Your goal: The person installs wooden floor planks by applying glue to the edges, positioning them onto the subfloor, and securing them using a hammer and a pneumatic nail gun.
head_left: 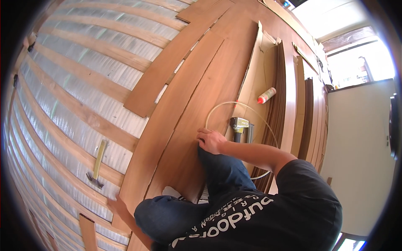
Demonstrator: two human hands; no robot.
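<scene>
My left hand point(118, 206) reaches down to the outer edge of a brown floorboard point(138, 167), fingers against the edge where it meets the wooden battens; the fingertips are hard to make out. My right hand point(211, 141) rests by my bent knee, over the laid boards, fingers loosely bent and nothing visible in them. A claw hammer point(99, 161) with a yellowish handle lies across the battens, beyond my left hand. Past my right hand, a nail gun point(239, 124) with a pale looped air hose point(255, 111) lies on cardboard.
Wooden battens point(90, 79) run over silvery sheeting on the left. A white bottle with a red cap point(266, 95) lies on the cardboard point(253, 79). Stacked boards point(289, 92) stretch along the right, beside a pale wall panel point(360, 159). Gaps show between some planks.
</scene>
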